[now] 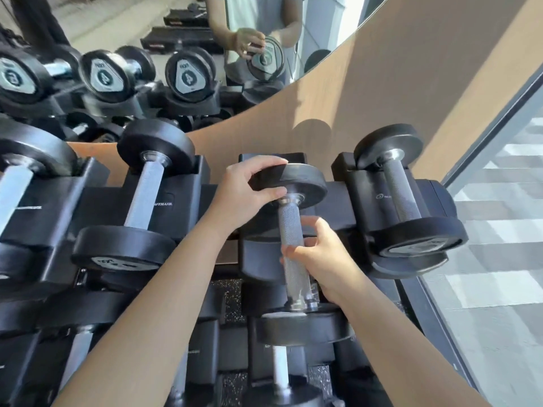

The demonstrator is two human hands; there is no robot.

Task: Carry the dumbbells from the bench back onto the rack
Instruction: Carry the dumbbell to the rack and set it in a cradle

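Dumbbell (291, 248) over empty rack cradle (258, 254), btwn two racked dumbbells. Left hand (244, 195) clamped on far head; right hand (320, 254) curled loosely round knurled handle. Recommend: lower level, seat both heads w/ fingers clear of the saddles.

Held dumbbell (289, 242) sits between two racked dumbbells (138, 198) (405, 195).

Gym, free-weights corner | tiered black rack (88, 201) of rubber-headed dumbbells (138, 201) | wall mirror (147, 39) far left (reflecting treadmills) | speckled rubber floor (232, 306) beneath
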